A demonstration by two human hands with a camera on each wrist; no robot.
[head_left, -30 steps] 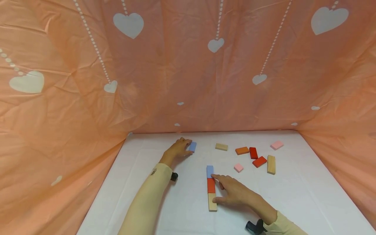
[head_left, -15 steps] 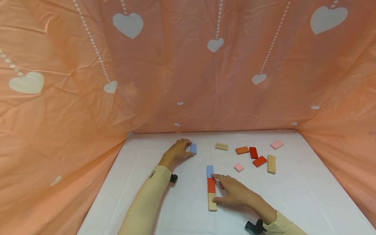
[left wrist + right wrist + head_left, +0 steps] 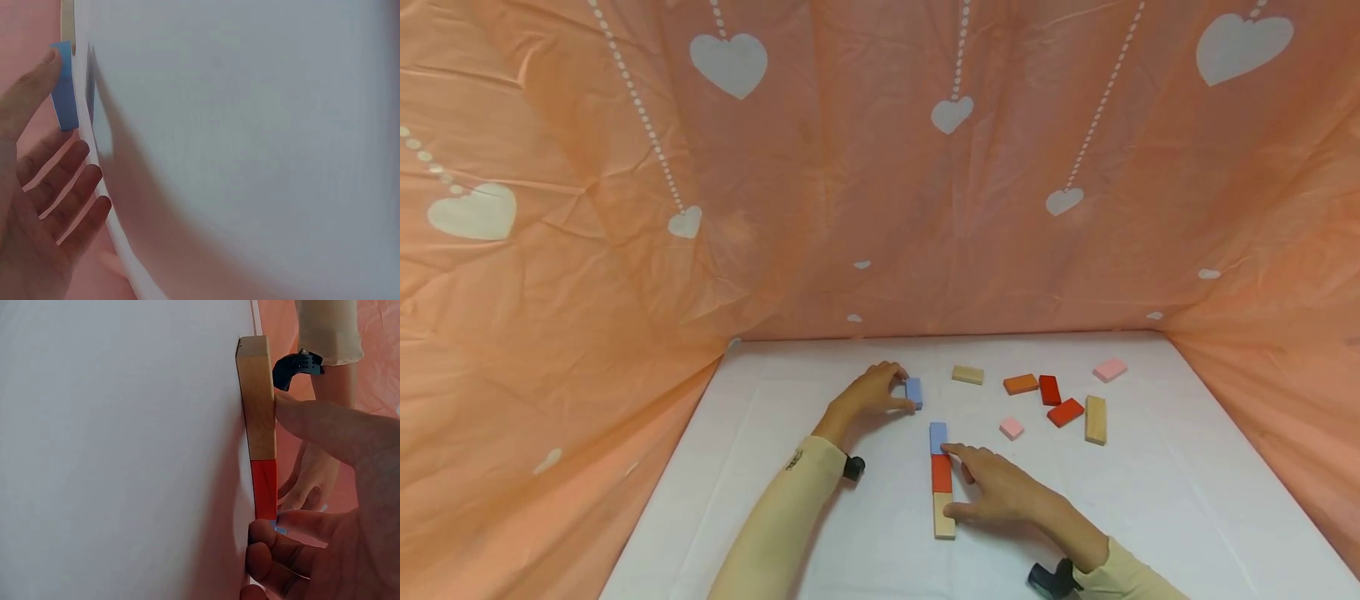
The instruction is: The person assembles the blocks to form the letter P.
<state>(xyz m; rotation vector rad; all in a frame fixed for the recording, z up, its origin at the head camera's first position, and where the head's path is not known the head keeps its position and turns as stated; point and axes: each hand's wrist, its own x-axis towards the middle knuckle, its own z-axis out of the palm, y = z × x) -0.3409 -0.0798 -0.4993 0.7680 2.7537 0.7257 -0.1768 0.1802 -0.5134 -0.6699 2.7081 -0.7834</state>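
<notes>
In the head view my left hand point(image 3: 871, 392) pinches a blue wooden block point(image 3: 914, 394) at its two ends, between thumb and index finger, low over the white table. The left wrist view shows the thumb pressed on this block point(image 3: 64, 103) and the other fingers spread below. A straight row lies before me: a blue block point(image 3: 938, 435) at the far end, a red block point(image 3: 942, 473) in the middle and a plain wooden block point(image 3: 943, 521) nearest. From the right, my right hand point(image 3: 1003, 490) rests its index fingertip at the blue block and its thumb at the plain block.
Loose blocks lie at the back right: a plain one point(image 3: 967, 375), an orange one point(image 3: 1020, 384), two red ones point(image 3: 1049, 390), a longer plain one point(image 3: 1095, 420) and two pink ones point(image 3: 1011, 428). An orange curtain point(image 3: 880, 208) surrounds the white table point(image 3: 1150, 492).
My left hand has brought the blue block right and nearer to me, toward the row's far end, turning it straighter. My right hand has stayed at the row.
</notes>
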